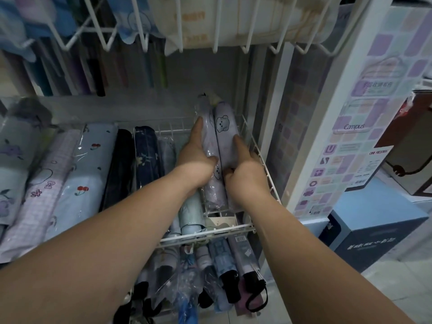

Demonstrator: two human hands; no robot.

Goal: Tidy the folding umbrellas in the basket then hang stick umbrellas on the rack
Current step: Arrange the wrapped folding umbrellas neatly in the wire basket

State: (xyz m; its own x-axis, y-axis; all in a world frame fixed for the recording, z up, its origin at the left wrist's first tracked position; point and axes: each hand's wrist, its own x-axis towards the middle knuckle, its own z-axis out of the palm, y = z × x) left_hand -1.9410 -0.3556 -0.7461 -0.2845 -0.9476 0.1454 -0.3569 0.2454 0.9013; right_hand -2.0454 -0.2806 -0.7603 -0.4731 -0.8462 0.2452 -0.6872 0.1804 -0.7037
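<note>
Two lilac folding umbrellas in clear sleeves lie side by side in the right part of the white wire basket [264,164]. My left hand [198,153] grips the left lilac umbrella [210,136], thumb across its top. My right hand [245,164] holds the right lilac umbrella [225,125], which bears a puppy print. Their far ends rise above the basket's back rim. A pale green folding umbrella [190,213] lies under my left wrist.
More wrapped folding umbrellas [77,174] lie in rows to the left, some dark navy [146,155]. A lower basket holds several umbrellas [224,272] with black handles. Stick umbrellas [98,73] hang behind. A wire shelf [182,40] is overhead; a white post [327,113] stands right.
</note>
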